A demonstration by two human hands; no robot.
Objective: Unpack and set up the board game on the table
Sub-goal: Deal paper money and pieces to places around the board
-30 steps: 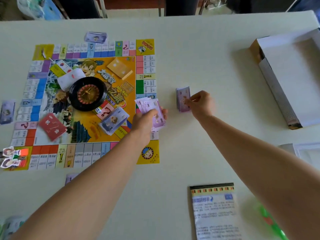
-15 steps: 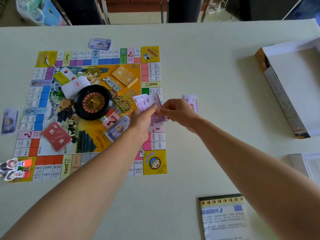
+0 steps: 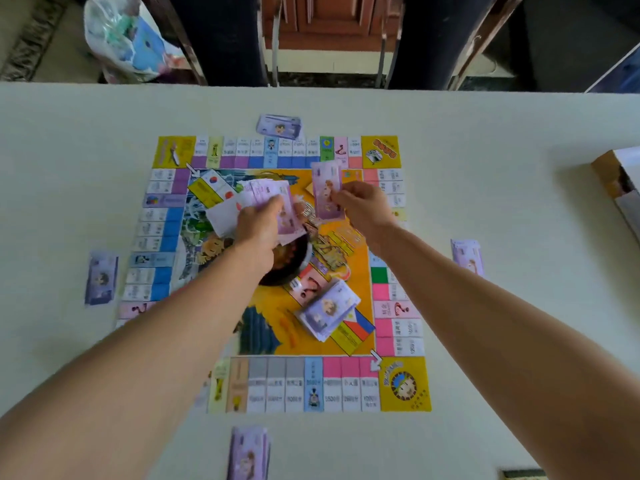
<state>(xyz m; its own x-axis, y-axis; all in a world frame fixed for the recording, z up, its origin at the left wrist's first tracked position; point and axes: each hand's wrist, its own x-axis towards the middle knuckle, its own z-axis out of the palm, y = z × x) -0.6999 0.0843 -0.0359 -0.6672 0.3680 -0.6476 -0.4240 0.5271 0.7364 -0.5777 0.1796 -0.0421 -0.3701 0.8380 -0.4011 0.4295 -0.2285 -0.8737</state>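
Note:
The colourful game board point(image 3: 405, 386) lies flat on the pale table. My left hand point(image 3: 259, 226) hovers over its middle, gripping a fanned wad of purple play money point(image 3: 266, 195). My right hand point(image 3: 360, 206) is just to the right, pinching a single purple banknote point(image 3: 325, 188) held upright. The black roulette wheel point(image 3: 294, 268) sits under my left wrist, mostly hidden. A loose money stack point(image 3: 329, 310) rests on the board. Small money piles lie off each side of the board: far point(image 3: 278, 126), left point(image 3: 101, 277), right point(image 3: 467, 254), near point(image 3: 248, 452).
An open white game box point(image 3: 620, 188) stands at the table's right edge. A white card deck point(image 3: 221, 216) lies on the board by my left hand. Chairs and a plastic bag point(image 3: 124, 36) sit beyond the far table edge. A booklet corner point(image 3: 523, 474) shows bottom right.
Both hands moved from the board's right side to over its middle. My right hand left a pile on the table at the right and now holds one note taken from the wad.

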